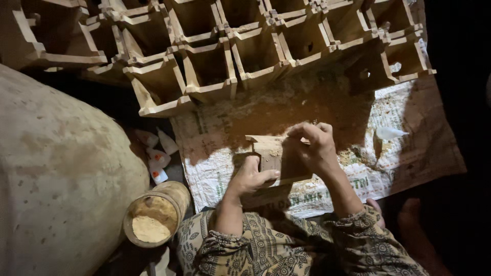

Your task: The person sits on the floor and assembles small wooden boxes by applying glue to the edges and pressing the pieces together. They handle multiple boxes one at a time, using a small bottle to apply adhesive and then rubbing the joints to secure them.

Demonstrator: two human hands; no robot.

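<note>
Both hands, left hand (250,176) and right hand (312,148), closed around a wooden piece (276,156) (its middle hidden by fingers).

Stacked wooden boxes (255,46) — sawdust jar (152,214) (open) — woven mat (409,128).

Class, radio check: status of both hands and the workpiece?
Left hand gripping wooden box. Right hand pressing its top edge. Glue bottle lies clear, right.

Both hands close together, left hand (251,176) gripping, right hand (313,144) fingers curled — seemingly pressing
</note>
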